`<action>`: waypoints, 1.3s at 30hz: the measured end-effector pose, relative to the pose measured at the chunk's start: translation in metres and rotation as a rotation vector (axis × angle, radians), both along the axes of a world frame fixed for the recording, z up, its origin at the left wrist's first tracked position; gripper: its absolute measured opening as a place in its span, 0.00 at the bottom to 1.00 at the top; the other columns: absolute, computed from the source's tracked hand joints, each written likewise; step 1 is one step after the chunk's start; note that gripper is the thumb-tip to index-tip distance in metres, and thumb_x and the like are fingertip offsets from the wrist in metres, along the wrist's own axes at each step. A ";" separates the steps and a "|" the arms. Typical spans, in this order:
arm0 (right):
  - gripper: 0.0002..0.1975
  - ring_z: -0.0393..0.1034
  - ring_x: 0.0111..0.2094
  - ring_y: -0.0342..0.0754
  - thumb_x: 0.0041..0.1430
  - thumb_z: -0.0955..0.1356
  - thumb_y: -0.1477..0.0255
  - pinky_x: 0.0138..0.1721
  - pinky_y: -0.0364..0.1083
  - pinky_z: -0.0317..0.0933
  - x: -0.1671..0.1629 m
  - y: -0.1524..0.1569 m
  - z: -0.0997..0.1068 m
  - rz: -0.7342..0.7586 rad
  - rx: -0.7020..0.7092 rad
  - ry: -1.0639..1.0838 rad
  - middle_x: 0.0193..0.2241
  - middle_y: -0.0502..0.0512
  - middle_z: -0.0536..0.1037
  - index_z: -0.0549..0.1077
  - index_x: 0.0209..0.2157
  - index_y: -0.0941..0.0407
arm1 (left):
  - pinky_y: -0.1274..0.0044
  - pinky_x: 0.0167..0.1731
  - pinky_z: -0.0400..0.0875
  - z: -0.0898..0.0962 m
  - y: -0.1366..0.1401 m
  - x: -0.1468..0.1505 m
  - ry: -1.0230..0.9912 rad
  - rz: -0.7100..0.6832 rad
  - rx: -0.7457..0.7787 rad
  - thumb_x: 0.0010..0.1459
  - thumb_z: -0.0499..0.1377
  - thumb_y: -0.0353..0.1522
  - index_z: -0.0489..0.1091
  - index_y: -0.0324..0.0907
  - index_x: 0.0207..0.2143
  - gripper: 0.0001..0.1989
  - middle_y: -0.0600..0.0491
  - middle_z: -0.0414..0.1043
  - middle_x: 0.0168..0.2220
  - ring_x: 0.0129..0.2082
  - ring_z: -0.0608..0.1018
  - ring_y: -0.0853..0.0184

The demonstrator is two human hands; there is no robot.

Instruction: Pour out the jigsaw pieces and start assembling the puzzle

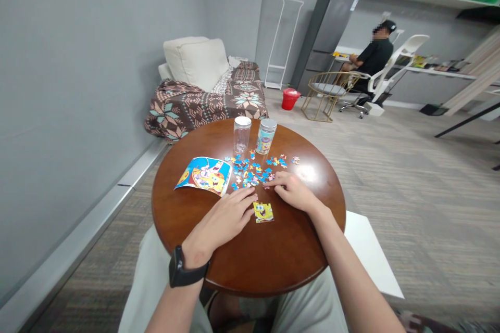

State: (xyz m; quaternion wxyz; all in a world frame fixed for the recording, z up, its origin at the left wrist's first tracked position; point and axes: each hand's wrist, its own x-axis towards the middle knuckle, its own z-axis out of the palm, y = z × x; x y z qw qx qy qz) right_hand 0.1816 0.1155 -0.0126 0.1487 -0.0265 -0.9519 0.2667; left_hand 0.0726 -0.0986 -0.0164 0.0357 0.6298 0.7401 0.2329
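Loose jigsaw puzzle pieces [252,169], mostly blue with some pink and yellow, lie scattered over the middle of the round table. My left hand [230,216] rests with fingers stretched at the near edge of the pieces, beside a small joined section of yellow cartoon-face puzzle [263,212]. On the other side, my right hand [292,190] reaches its index finger onto the pieces; its other fingers are partly curled, and no piece shows in its grasp. To the left lies a curled picture sheet [207,174] with cartoon figures.
Behind the pieces stand a clear jar with a white lid [241,138] and a printed canister [266,138]. They share the brown table [253,265]. Past it are a covered sofa [195,104], a red bin [290,99], a wire chair [328,91] and a seated person [377,54].
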 end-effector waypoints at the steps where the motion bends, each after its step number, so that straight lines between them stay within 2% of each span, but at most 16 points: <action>1: 0.18 0.72 0.39 0.48 0.56 0.61 0.81 0.44 0.47 0.65 0.000 0.000 -0.001 -0.031 0.000 0.015 0.34 0.55 0.79 0.80 0.38 0.55 | 0.66 0.60 0.63 0.001 0.000 0.000 -0.004 -0.006 0.003 0.66 0.51 0.32 0.70 0.44 0.53 0.16 0.49 0.68 0.58 0.59 0.69 0.63; 5: 0.15 0.70 0.35 0.46 0.57 0.63 0.78 0.40 0.46 0.64 0.001 -0.001 -0.003 -0.083 -0.042 0.065 0.36 0.55 0.78 0.76 0.43 0.55 | 0.69 0.55 0.67 0.008 0.000 0.000 -0.026 -0.054 0.010 0.64 0.54 0.31 0.75 0.45 0.46 0.12 0.50 0.71 0.52 0.51 0.74 0.64; 8: 0.08 0.68 0.30 0.44 0.58 0.66 0.75 0.36 0.44 0.64 0.001 -0.003 -0.003 -0.031 -0.085 0.054 0.31 0.53 0.76 0.77 0.38 0.56 | 0.69 0.55 0.67 0.011 0.000 0.000 -0.038 -0.091 -0.012 0.62 0.56 0.30 0.76 0.47 0.43 0.11 0.52 0.72 0.52 0.52 0.74 0.63; 11: 0.06 0.68 0.29 0.42 0.59 0.68 0.71 0.34 0.42 0.64 0.001 -0.005 -0.004 -0.003 -0.186 0.018 0.30 0.52 0.76 0.77 0.34 0.56 | 0.68 0.55 0.66 0.013 -0.001 0.000 -0.045 -0.092 -0.032 0.61 0.57 0.31 0.77 0.48 0.41 0.11 0.52 0.72 0.53 0.52 0.74 0.63; 15: 0.07 0.68 0.28 0.42 0.58 0.69 0.67 0.32 0.42 0.64 0.000 -0.007 -0.004 0.023 -0.369 -0.016 0.30 0.51 0.76 0.76 0.33 0.57 | 0.67 0.56 0.65 0.013 -0.001 0.001 -0.050 -0.088 -0.041 0.61 0.56 0.30 0.78 0.48 0.41 0.11 0.52 0.73 0.53 0.52 0.74 0.63; 17: 0.08 0.69 0.29 0.42 0.58 0.69 0.67 0.33 0.42 0.65 0.000 -0.008 -0.003 0.031 -0.406 -0.028 0.30 0.52 0.76 0.76 0.32 0.57 | 0.67 0.57 0.65 0.013 -0.001 0.000 -0.052 -0.087 -0.037 0.61 0.56 0.31 0.78 0.48 0.40 0.11 0.53 0.73 0.53 0.52 0.74 0.63; 29: 0.08 0.63 0.25 0.41 0.59 0.67 0.70 0.27 0.41 0.58 0.003 -0.013 0.006 0.089 -0.284 -0.121 0.26 0.51 0.75 0.77 0.31 0.57 | 0.68 0.55 0.65 0.013 0.000 0.001 -0.052 -0.084 -0.050 0.61 0.55 0.30 0.78 0.48 0.40 0.11 0.54 0.72 0.53 0.53 0.73 0.63; 39: 0.06 0.65 0.27 0.42 0.58 0.68 0.73 0.31 0.42 0.60 0.002 -0.011 0.006 0.136 -0.254 -0.111 0.27 0.51 0.75 0.78 0.31 0.57 | 0.68 0.57 0.63 0.011 -0.001 0.000 -0.057 -0.083 -0.061 0.61 0.56 0.31 0.78 0.48 0.39 0.11 0.53 0.73 0.53 0.53 0.73 0.63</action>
